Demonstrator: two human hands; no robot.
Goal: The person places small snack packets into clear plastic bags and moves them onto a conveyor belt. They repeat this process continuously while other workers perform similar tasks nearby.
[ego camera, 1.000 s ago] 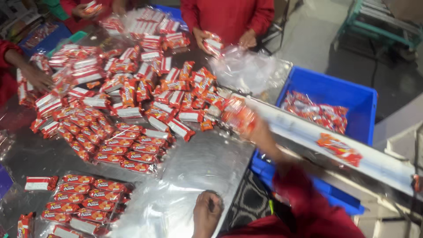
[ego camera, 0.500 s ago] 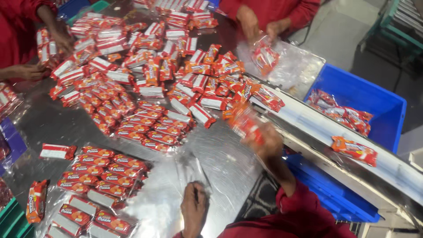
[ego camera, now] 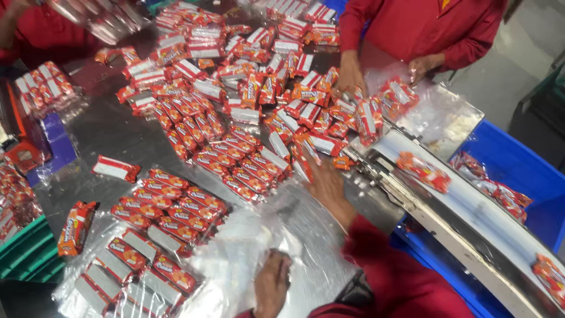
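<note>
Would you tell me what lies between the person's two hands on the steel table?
In the head view, crumpled clear plastic film over bare steel table lies between the left hand and right hand; no packets there.

The table point(ego camera: 118, 138) is made of shiny, smooth metal, and light is bounced off it. The packs point(ego camera: 235, 165) are wrapped in glossy red plastic film. A thin, clear, crinkly plastic bag point(ego camera: 247, 247) is touched by the left hand point(ego camera: 272, 285). Packs at the edge of the heap are touched by the right hand point(ego camera: 325, 184). The sleeves point(ego camera: 388, 265) are made of soft, matt red cloth. The belt point(ego camera: 471, 206) is smooth and white, with a metal frame. The bin point(ego camera: 518, 171) is made of hard, smooth blue plastic.
</note>
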